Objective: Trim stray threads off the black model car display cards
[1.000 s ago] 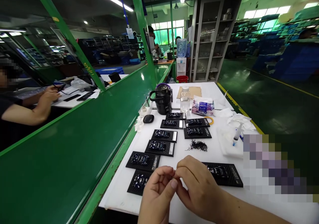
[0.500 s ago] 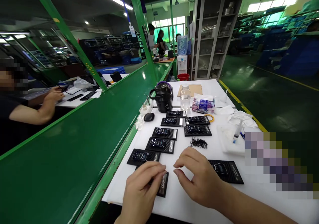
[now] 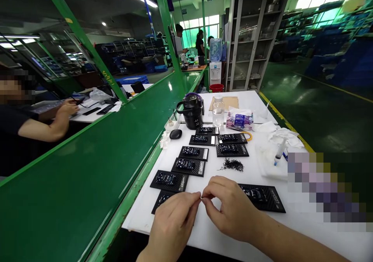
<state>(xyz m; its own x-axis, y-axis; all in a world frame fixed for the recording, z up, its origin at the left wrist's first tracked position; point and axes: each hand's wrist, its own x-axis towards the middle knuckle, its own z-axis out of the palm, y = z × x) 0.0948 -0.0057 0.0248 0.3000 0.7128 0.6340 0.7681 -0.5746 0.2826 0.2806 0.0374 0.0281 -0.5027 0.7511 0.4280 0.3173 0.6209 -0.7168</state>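
Observation:
My left hand (image 3: 175,219) and my right hand (image 3: 230,205) meet over the near part of the white table, fingertips almost touching. Each is closed in a pinch. Whatever lies between the fingertips is too small to make out. Behind my left hand, a black base with a dark model car (image 3: 162,198) is partly covered. Another model car on its base (image 3: 258,194) lies beside my right hand, which hides its left end. Just beyond the hands is a loose pile of tiny black pieces (image 3: 233,164).
Several more model cars on patterned bases (image 3: 186,164) stand in two columns. Farther back are a black jug (image 3: 192,112), a clear bottle (image 3: 218,112) and a tissue pack (image 3: 240,119). A syringe (image 3: 279,152) rests at right. Beyond the green partition (image 3: 116,145) sits a co-worker (image 3: 37,126).
My hands have come closer, and their fingertips now almost touch. The left hand has shifted right. The whole view has moved slightly.

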